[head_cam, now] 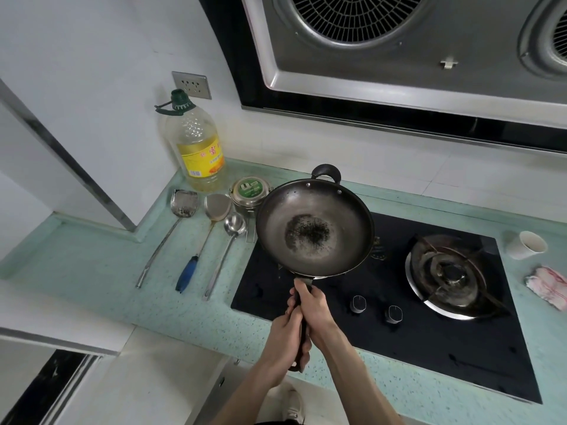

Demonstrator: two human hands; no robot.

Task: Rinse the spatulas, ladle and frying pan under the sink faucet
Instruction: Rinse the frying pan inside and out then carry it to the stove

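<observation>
1. Head view: the person holds the round dark metal frying pan (314, 228) by its long dark handle, raised over the left side of the black glass gas hob (399, 332). The left hand (287, 338) is wrapped shut low on the handle and the right hand (313, 305) is closed around it nearer the bowl, so both sets of fingers are gripping the pan.
2. Head view, pan contents: a dark burnt patch with loose specks sits in the bowl's middle. Since the pan looks heavy and hangs far out from the hands, a tilt during carrying could probably shed that residue onto the hob or the pale green speckled tabletop (184, 308).
3. Head view, left neighbours: the small round steel tin with a green lid (250, 191) stands just beside the pan's rim. A swing to the left could knock it, or the tall clear oil bottle with a yellow label (196, 148) behind it.
4. Head view, utensils: the perforated steel spatula (181, 210), the flat spatula with a blue handle (211, 216) and the steel ladle (230, 237) lie side by side on the tabletop, not yet taken. A low-carried pan might sweep them off the edge.
5. Head view, sink: no sink or faucet shows, so the carry's path cannot be judged; turning blind with both hands occupied risks striking the steel range hood (399, 72) overhead.
</observation>
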